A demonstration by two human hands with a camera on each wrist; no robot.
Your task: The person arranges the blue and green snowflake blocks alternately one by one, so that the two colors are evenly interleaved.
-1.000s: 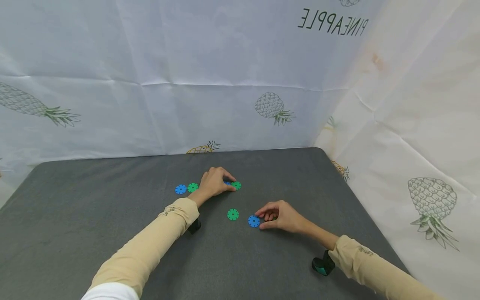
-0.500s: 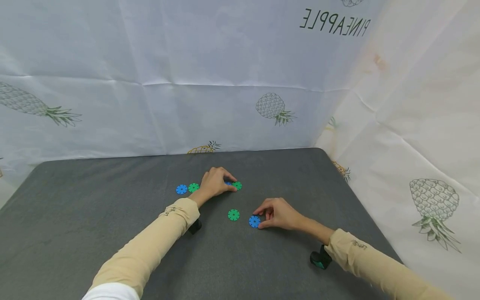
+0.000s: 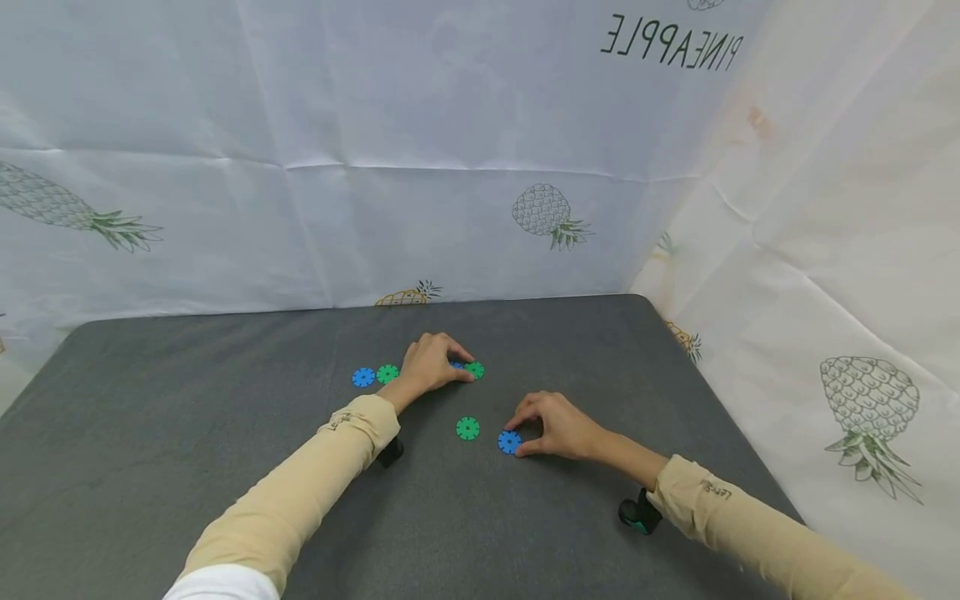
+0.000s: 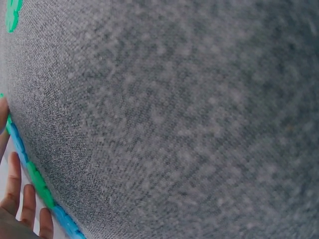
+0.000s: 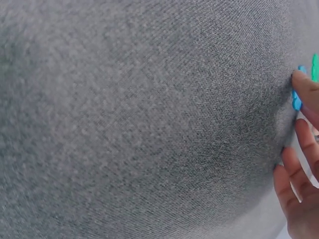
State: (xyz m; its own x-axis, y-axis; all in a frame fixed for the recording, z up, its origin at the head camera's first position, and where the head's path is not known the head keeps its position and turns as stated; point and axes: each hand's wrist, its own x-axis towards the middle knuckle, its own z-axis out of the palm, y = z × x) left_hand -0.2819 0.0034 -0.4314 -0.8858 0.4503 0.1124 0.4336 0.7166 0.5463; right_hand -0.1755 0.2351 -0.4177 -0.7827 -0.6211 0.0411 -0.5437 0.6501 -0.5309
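In the head view, my left hand (image 3: 429, 363) has thumb and index finger at opposite edges of a green notched disc (image 3: 476, 368), the right end of a row. Partly hidden by that hand, a blue notched disc (image 3: 455, 365) lies beside it. Further left in the row are a green disc (image 3: 387, 374) and a blue disc (image 3: 363, 377). Nearer to me, my right hand (image 3: 564, 427) pinches a separate blue notched disc (image 3: 508, 442) by its edges, flat at the table. A loose green disc (image 3: 467, 428) lies just left of it.
A dark grey cloth covers the table (image 3: 225, 467). Behind it and to the right hang pale curtains (image 3: 420, 225) printed with pineapples. Black wrist devices show under both sleeves, one near the right forearm (image 3: 640, 512).
My right index finger has come in to the far edge of the blue disc, and the right forearm has shifted slightly left and away from me. The left hand stays in place.
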